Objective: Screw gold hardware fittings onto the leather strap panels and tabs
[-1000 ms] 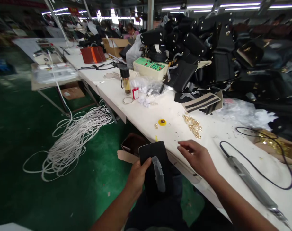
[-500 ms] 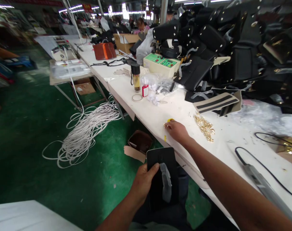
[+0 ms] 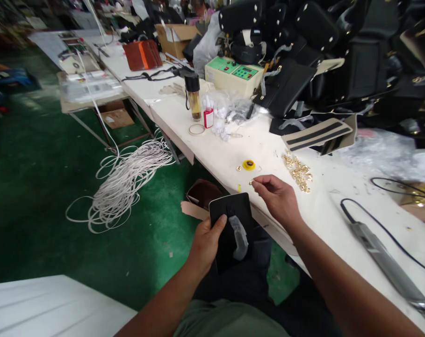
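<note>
My left hand (image 3: pixel 205 238) grips a flat black leather bag panel (image 3: pixel 229 206) with its thumb across the front; a strip of clear plastic wrap (image 3: pixel 239 238) hangs on that panel. Over the table's near edge, my right hand (image 3: pixel 277 196) pinches a small gold metal fitting (image 3: pixel 252 182) between thumb and fingertips. Just beyond it lie a round yellow disc (image 3: pixel 248 164) with a dark centre and one loose gold piece (image 3: pixel 238 168). To the right of these is a pile of gold fittings (image 3: pixel 298 171).
A grey handheld tool (image 3: pixel 387 262) with a black cable rests on the table's right side. Farther back stand a red-labelled bottle (image 3: pixel 208 117), a drink flask (image 3: pixel 194 100) and a green-topped control box (image 3: pixel 233 77). Black bags (image 3: pixel 359 89) are heaped behind. White cord (image 3: pixel 124 182) lies coiled on the floor.
My right hand has drawn back from the yellow disc toward the panel, carrying a gold fitting. The disc and a loose gold piece are now uncovered. My left hand still holds the panel.
</note>
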The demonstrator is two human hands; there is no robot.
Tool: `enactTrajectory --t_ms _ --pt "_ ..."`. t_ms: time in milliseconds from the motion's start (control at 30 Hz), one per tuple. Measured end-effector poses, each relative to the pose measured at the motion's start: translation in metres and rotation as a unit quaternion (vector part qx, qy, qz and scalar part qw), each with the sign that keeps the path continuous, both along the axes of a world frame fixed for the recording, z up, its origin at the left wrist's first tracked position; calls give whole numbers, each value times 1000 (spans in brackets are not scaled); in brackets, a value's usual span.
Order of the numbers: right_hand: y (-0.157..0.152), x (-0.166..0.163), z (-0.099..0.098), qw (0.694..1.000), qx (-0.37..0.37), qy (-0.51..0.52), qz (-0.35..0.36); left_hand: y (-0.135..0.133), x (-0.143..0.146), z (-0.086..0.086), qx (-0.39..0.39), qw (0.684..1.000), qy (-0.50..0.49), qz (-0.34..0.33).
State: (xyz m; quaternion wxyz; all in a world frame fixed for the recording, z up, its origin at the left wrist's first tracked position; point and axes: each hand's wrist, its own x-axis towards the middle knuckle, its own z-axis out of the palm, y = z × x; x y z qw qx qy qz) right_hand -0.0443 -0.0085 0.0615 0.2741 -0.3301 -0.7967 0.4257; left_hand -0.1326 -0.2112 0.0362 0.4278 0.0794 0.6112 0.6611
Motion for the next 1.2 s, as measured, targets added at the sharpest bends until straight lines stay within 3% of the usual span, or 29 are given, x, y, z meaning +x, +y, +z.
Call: enactTrajectory --t_ms 133,267,733,1000,1200 --pt "-57 43 11 993 -22 111 14 4 6 7 -23 997 67 -29" --pt "-83 60 6 991 10 136 -11 7 21 19 -27 989 130 -64" --pt "-96 116 14 985 84 138 -57 11 70 52 -28 944 311 -108" --pt "-102 146 18 980 148 99 -88 14 94 61 -10 940 323 -109" --pt "-105 159 20 972 195 87 -95 15 104 61 -3 898 416 -142"
